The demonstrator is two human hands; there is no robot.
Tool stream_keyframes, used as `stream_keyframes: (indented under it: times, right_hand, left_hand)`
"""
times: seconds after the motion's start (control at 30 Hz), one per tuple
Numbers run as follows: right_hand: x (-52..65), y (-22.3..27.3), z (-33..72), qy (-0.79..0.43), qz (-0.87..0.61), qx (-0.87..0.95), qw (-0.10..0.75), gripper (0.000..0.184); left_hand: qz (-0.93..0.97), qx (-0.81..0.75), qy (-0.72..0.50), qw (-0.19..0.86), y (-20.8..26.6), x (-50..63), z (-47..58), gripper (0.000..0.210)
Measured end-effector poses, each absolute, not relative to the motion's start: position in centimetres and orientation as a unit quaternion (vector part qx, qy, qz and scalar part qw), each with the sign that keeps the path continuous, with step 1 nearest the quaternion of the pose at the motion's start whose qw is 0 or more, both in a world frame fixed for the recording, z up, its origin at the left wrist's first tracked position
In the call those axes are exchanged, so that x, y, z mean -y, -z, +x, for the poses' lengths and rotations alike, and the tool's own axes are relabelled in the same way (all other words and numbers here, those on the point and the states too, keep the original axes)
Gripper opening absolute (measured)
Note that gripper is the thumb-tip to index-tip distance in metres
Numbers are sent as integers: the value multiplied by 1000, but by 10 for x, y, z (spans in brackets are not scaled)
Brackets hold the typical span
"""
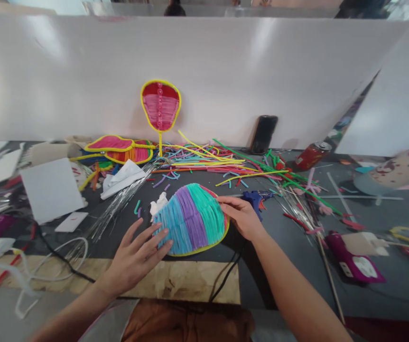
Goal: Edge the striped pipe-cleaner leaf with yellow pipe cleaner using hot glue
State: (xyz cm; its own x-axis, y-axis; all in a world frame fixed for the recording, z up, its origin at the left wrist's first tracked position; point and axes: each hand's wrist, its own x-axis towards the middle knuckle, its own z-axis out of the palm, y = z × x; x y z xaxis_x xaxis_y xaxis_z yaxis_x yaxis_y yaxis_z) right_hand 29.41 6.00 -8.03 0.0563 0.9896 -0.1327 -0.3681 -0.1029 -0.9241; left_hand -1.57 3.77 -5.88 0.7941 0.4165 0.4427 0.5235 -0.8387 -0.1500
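A rounded pipe-cleaner panel, striped in blue, purple and teal with a yellow rim, is tilted over the dark table in front of me. My right hand pinches its upper right edge between thumb and fingers. On the blue end at the left, my left hand rests its fingertips with the fingers spread. Crumpled white tissue shows behind the blue end. Just past my right hand lies a blue glue gun.
Loose coloured pipe cleaners are heaped along the white partition. A pink, yellow-rimmed pipe-cleaner piece stands upright on a stem. A phone leans nearby, left of a red can. Bare wires lie to the left.
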Motion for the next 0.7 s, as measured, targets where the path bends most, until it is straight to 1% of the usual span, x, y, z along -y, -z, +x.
stream_keyframes:
  times: [0.1,0.17,0.2,0.3,0.33,0.4,0.47,0.53,0.57,0.7]
  right_hand:
    - [-61,84,294,-590,-446,362,567,36]
    - [-60,85,295,-596,-447,368,557,40]
    - [-60,85,295,-600,-447,371,550,41]
    - [-58,85,296,-613,-447,374,533,44]
    - [-58,85,296,-617,-447,373,530,44]
    - [-57,85,295,-623,-446,369,526,46]
    - [-57,85,294,-627,-445,367,523,48]
    - [-56,84,293,-630,-444,368,521,51]
    - [-56,84,292,-630,-444,369,520,53]
    - [-55,82,290,-628,-445,375,516,55]
  left_hand:
    - [-947,240,178,121,61,-32,-14,32]
    - [-955,228,165,90,57,-28,-11,28]
    - [-959,225,160,68,53,-27,-9,29]
    - [-956,230,180,-5,35,-33,0,46]
    - [-953,234,191,-9,28,-38,5,43]
    - [-934,291,207,-16,15,-51,19,33]
    - [-920,346,182,-32,5,-68,38,35]
    - [-919,365,140,-48,-1,-84,59,40]
    - [-921,369,105,-65,-2,-91,70,43]
    - [-931,344,30,-121,-2,-112,106,44]
